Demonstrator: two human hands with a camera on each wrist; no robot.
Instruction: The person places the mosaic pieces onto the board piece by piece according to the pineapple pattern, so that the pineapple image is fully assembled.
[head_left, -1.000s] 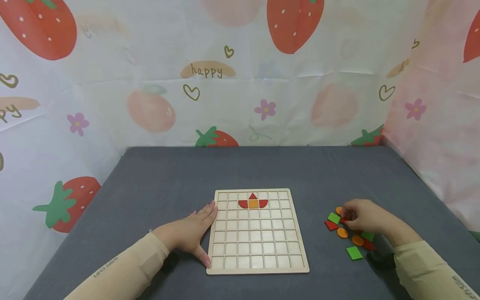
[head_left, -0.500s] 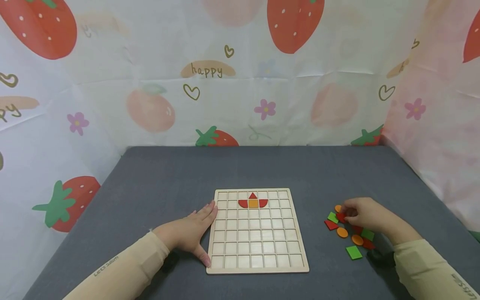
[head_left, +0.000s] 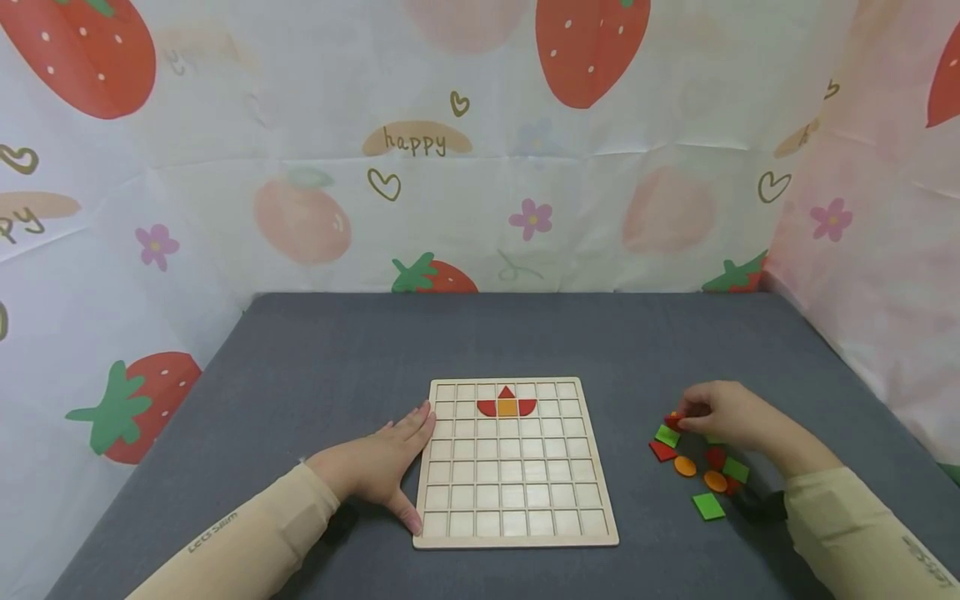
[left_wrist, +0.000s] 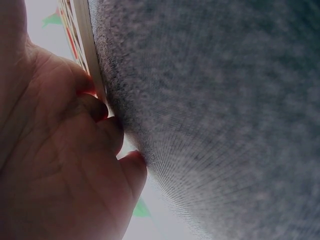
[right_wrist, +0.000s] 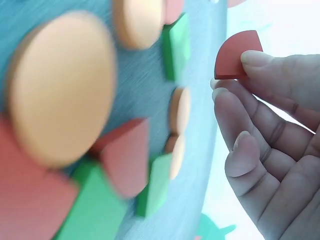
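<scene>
My right hand (head_left: 726, 418) pinches a red quarter-circle tile (right_wrist: 234, 56) between thumb and fingers, lifted above the loose pieces in the right wrist view. Spread along the left edge of a pale wooden grid board (head_left: 517, 542) is my left hand (head_left: 375, 462), its fingers and thumb touching that edge. In the board's upper rows sit an orange square (head_left: 507, 407), a red triangle (head_left: 506, 392) above it, and a red quarter-circle on either side of the square.
Loose tiles lie right of the board: a green square (head_left: 708, 507), an orange disc (head_left: 685, 467), a red piece (head_left: 663, 451) and several more. The grey cloth-covered table (head_left: 337, 342) meets a printed curtain (head_left: 577, 225) at the back and sides.
My right hand has risen a little from the pile, lifting the red quarter-circle tile, and the pieces beneath show more. The left hand and the board stay put.
</scene>
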